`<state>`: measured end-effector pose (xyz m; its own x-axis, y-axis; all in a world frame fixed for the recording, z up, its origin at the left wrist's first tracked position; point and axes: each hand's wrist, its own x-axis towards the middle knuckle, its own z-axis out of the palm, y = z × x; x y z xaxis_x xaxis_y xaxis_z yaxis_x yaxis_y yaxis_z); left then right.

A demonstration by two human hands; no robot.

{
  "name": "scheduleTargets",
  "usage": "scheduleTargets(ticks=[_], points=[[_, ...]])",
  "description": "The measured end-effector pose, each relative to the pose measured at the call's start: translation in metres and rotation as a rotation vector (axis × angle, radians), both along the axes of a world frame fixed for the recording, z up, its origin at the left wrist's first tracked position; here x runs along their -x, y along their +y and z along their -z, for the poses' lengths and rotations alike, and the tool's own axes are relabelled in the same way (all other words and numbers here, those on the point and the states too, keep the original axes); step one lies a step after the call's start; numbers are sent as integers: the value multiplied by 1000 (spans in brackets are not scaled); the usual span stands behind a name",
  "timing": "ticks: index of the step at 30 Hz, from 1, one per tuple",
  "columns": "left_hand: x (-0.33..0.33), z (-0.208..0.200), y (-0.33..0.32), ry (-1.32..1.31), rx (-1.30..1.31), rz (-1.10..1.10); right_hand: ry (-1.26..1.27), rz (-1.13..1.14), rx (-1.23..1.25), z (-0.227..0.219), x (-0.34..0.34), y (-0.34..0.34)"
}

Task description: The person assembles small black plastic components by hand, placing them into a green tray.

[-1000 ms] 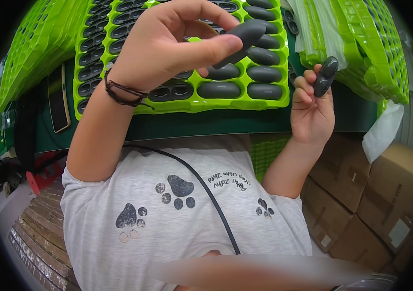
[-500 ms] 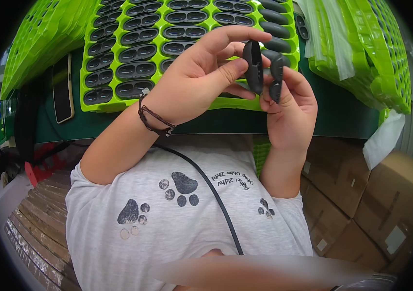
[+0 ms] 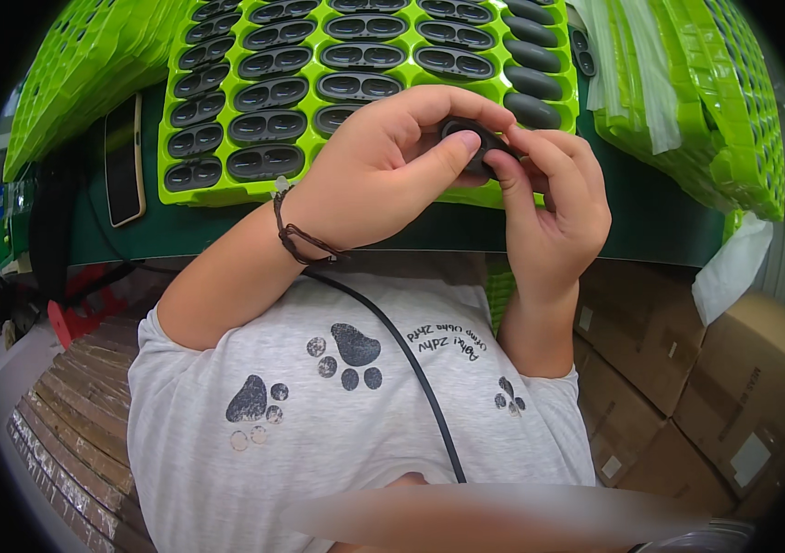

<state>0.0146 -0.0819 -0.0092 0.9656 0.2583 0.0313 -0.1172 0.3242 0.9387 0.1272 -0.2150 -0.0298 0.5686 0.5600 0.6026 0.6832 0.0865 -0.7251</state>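
Above the near edge of a bright green tray (image 3: pixel 226 196), my two hands meet at a small dark grey earbud case (image 3: pixel 490 145). My left hand (image 3: pixel 383 166) grips its left side between thumb and curled fingers. From the other side, the thumb and fingers of my right hand (image 3: pixel 558 198) pinch its right end. My fingers cover much of the case, so I cannot tell how its parts sit together. Rows of dark oval case pieces (image 3: pixel 266 162), each with two hollows, fill the tray. Its right-hand column holds smooth, rounded ones (image 3: pixel 532 111).
Stacked green trays stand at the left (image 3: pixel 88 88) and right (image 3: pixel 733 120), with white sheets (image 3: pixel 658 92) hanging by the right stack. A phone (image 3: pixel 123 161) lies left of the tray. A loose case piece (image 3: pixel 583 53) rests on its right. Cardboard boxes (image 3: pixel 637 336) are below right.
The dark oval shell in my left hand and the two-lobed dark piece in my right were apart. They are now brought together, and my right hand has tilted inward.
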Motion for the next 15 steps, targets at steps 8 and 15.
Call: scheduleTargets(ticks=[8,15], points=[[-3,1,-3,55,-50,-51,-214,51,90,-4,0,1],[-7,9,-11,105,-152,-133,-225,78,167,0,7,5]])
